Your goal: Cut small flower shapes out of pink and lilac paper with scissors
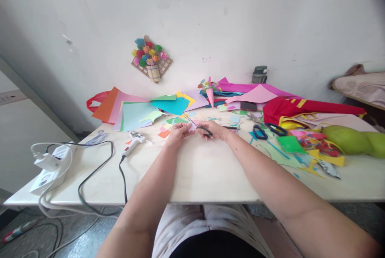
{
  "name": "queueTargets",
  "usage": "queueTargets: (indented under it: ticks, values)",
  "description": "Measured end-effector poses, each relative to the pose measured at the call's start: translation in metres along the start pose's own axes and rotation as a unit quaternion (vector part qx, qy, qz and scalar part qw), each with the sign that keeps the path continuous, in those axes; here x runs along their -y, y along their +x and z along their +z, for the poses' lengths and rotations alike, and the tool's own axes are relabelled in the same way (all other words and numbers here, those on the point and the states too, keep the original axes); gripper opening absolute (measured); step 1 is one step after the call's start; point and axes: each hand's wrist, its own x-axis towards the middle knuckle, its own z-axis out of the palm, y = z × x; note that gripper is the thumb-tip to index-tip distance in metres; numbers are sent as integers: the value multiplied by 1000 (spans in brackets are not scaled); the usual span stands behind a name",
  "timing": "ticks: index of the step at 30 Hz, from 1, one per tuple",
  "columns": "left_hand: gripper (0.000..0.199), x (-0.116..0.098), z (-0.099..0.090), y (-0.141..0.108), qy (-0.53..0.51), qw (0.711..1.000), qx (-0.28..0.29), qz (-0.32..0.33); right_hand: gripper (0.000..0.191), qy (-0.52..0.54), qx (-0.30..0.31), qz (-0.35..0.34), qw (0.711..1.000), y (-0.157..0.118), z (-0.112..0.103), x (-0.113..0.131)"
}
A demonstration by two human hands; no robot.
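Near the middle of the table (207,178), my left hand (178,133) pinches a small pale lilac piece of paper (191,128). My right hand (214,130) is closed around the dark handles of a pair of scissors (205,131). Their blades point up and left, past the paper's edge; whether they are cutting it I cannot tell. Just beyond both hands lie many small coloured paper scraps (173,121).
A glue gun (132,146) and a power strip (52,170) with cables lie left. Coloured sheets (138,113) and a pink paper cone with flowers (210,93) stand along the wall. To the right are larger scissors (269,129), red cloth (288,107) and a green object (345,140).
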Motion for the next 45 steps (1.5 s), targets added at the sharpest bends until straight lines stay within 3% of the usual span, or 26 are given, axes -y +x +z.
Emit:
queueTargets:
  ticks: [13, 26, 45]
  values:
    - [30, -1, -1, 0, 9, 1000, -16, -14, 19, 26, -10, 1, 1000, -1, 3, 3]
    - [18, -5, 2, -2, -65, 995, 31, -66, 27, 18, 13, -12, 1000, 0, 1, 0]
    - [18, -4, 1, -2, -37, 997, 24, -65, 24, -13, 7, -14, 1000, -2, 4, 5]
